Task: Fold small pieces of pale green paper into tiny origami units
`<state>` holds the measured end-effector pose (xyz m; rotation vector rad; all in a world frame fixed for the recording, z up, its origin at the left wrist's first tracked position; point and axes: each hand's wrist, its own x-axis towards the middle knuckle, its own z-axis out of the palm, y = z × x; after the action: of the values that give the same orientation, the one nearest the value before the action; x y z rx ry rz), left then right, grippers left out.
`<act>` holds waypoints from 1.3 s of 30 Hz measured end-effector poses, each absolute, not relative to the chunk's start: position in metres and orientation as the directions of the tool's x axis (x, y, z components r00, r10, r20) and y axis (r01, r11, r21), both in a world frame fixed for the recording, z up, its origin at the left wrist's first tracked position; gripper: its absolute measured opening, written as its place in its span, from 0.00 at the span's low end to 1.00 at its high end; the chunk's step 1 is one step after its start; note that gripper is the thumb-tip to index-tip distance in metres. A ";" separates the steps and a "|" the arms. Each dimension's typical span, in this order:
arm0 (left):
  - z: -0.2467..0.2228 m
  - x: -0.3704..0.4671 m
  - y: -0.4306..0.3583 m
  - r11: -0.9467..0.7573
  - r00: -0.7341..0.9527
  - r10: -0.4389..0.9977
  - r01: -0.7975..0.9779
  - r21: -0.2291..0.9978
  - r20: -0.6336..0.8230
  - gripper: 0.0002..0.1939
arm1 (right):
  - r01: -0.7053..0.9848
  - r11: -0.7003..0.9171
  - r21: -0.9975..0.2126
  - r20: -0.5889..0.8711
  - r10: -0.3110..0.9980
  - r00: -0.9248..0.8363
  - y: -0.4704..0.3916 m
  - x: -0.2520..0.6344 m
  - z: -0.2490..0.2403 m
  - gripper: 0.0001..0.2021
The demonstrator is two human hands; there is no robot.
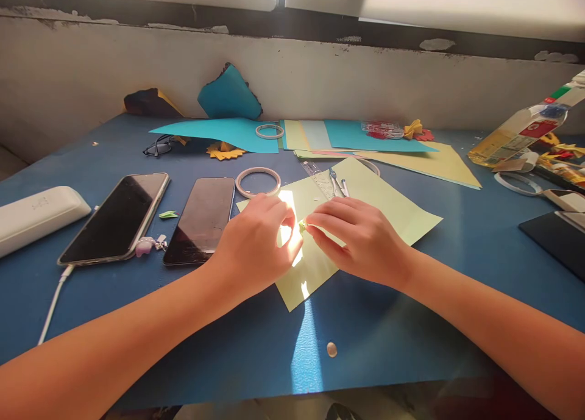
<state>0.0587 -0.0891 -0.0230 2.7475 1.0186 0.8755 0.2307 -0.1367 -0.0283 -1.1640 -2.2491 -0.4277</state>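
Between my two hands is a small piece of folded green paper (302, 226). The fingertips of my right hand (361, 237) pinch it. My left hand (258, 240) is curled with thumb and fingers closed at its other side, touching or nearly touching it. Both hands are over a large pale green sheet (388, 206) that lies at an angle on the blue table. Bright sunlight falls across the sheet by my left fingers. Just beyond my right hand lie a drawing compass (338, 183) and a clear ruler (317, 177).
Left of my hands are two phones (121, 219), a white case (41, 216) and a green paper scrap (169, 214). A tape roll (258, 182) sits behind them. Coloured sheets (210, 132) and glasses (158, 145) lie along the back. At right leans a bottle (521, 130).
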 end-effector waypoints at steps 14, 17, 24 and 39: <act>-0.025 0.059 -0.089 -0.796 0.622 0.596 0.542 0.270 0.508 0.02 | 0.814 0.581 0.015 0.652 0.611 -0.448 -0.137 0.227 -0.030 0.06; -0.022 0.058 -0.091 -0.781 0.595 0.617 0.545 0.306 0.515 0.02 | 0.831 0.543 -0.120 0.669 0.662 -0.337 -0.138 0.224 -0.033 0.08; -0.018 0.058 -0.093 -0.738 0.540 0.674 0.511 0.440 0.503 0.02 | 0.825 0.485 -0.292 0.648 0.734 -0.202 -0.139 0.217 -0.039 0.07; -0.020 0.058 -0.101 -0.813 0.614 0.573 0.510 0.281 0.542 0.09 | 0.838 0.460 -0.292 0.653 0.737 -0.177 -0.141 0.216 -0.037 0.06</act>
<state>0.0581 -0.1006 -0.0195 2.7325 0.9192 0.9719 0.2162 -0.1411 -0.0371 -1.3142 -1.9495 -0.1696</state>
